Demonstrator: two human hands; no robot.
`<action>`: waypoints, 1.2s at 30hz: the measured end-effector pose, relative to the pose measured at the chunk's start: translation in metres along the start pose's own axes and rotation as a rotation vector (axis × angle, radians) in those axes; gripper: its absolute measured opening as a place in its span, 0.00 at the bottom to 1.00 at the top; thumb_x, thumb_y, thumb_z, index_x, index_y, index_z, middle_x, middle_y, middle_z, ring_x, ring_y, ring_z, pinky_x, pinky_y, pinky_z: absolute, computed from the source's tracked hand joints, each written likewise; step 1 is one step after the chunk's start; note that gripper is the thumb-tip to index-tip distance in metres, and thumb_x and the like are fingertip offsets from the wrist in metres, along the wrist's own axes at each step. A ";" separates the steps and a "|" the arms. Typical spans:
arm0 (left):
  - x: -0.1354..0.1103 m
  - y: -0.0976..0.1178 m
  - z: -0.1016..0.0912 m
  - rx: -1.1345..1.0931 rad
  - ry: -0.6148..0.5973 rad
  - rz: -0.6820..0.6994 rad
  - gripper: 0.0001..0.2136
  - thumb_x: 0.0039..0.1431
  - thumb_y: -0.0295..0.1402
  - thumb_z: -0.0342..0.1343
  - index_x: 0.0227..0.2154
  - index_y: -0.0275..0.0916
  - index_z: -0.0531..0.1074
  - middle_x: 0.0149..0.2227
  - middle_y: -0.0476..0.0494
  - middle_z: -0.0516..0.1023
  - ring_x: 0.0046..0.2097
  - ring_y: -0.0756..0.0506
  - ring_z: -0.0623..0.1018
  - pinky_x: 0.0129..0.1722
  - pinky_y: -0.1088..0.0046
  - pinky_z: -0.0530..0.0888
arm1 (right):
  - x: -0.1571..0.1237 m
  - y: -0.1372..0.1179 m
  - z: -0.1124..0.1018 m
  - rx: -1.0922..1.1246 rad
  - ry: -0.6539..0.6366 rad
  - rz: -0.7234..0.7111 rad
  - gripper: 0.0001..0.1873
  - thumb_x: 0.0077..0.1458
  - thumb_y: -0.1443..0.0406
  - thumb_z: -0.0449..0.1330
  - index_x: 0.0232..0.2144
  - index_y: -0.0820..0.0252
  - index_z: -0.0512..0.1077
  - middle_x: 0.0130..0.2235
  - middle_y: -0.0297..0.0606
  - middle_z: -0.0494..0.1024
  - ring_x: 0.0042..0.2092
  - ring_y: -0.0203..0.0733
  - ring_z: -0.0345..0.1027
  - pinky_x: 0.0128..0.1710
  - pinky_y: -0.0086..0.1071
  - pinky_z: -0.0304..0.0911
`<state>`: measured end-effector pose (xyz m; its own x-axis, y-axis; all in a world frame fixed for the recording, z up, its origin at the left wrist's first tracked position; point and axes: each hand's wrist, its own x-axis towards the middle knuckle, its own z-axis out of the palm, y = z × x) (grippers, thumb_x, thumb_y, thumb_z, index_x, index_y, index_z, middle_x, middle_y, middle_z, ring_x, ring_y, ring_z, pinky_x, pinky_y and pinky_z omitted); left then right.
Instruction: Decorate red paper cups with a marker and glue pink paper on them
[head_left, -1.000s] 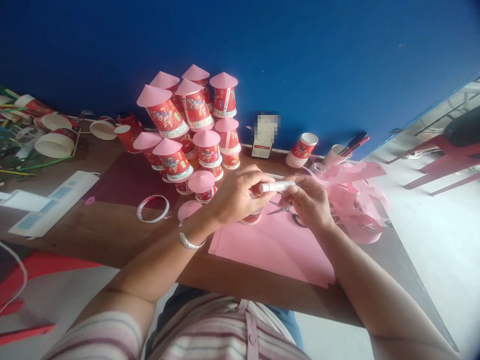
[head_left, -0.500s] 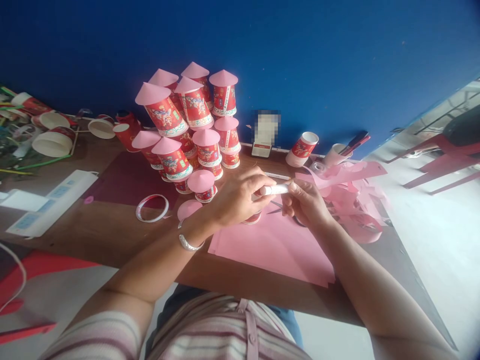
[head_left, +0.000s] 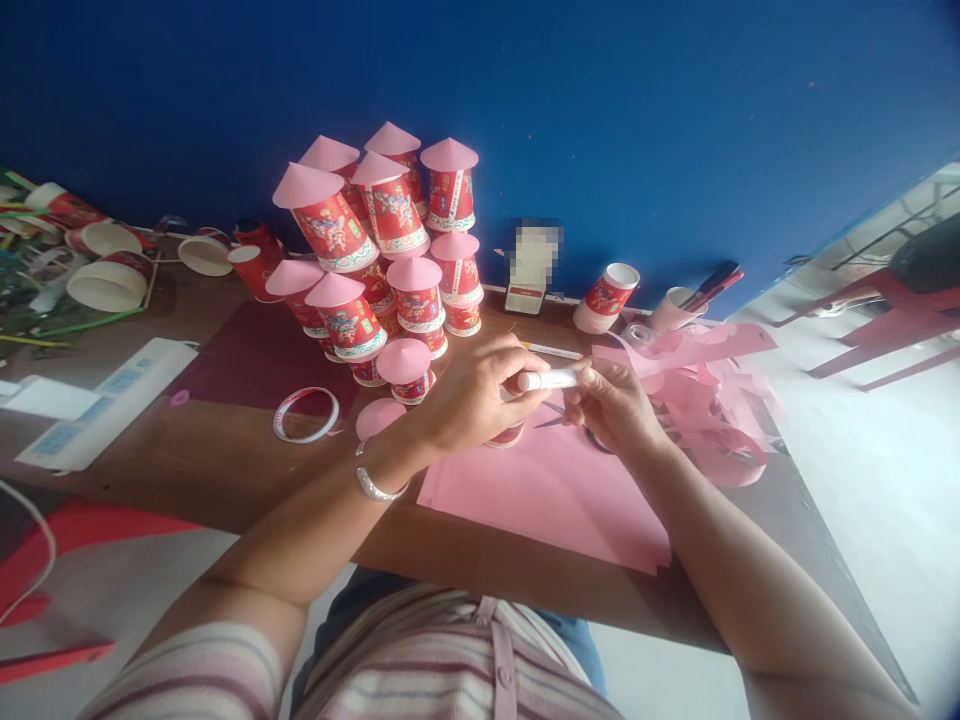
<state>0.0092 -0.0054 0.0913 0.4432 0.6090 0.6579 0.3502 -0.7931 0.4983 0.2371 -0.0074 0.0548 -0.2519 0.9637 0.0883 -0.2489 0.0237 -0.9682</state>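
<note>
My left hand [head_left: 472, 395] and my right hand [head_left: 611, 410] both grip a white glue stick [head_left: 550, 379], held level above a pink paper sheet [head_left: 551, 495]. The left fingers pinch its left end and the right fingers close on its right end. Under the left hand stands a small red paper cup [head_left: 504, 435], mostly hidden. Scissors [head_left: 570, 425] lie on the pink sheet just below the hands. A flat pink paper disc [head_left: 379, 418] rests left of my wrist.
A stack of red cups with pink cone lids [head_left: 382, 255] rises behind the hands. A tape ring [head_left: 305, 415], a white power strip [head_left: 105, 400], loose cups [head_left: 109, 285] at left, pink paper scraps [head_left: 705, 400] and a pen cup [head_left: 675, 305] at right sit on the wooden table [head_left: 225, 470].
My right hand has slid a little left and down along the glue stick, and the fingers closed tighter on its end. The left hand has barely moved.
</note>
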 end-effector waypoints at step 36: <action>-0.070 -0.027 0.022 -0.129 -0.130 -0.368 0.37 0.57 0.39 0.75 0.66 0.43 0.67 0.65 0.31 0.77 0.66 0.34 0.79 0.65 0.49 0.79 | -0.009 -0.001 0.019 -0.260 0.213 -0.183 0.21 0.55 0.49 0.76 0.41 0.53 0.76 0.38 0.35 0.84 0.31 0.38 0.76 0.32 0.34 0.77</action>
<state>-0.0127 -0.0267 0.0195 0.4113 0.8418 0.3496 0.4021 -0.5118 0.7592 0.2223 -0.0214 0.0591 -0.0186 0.9702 0.2414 -0.0192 0.2411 -0.9703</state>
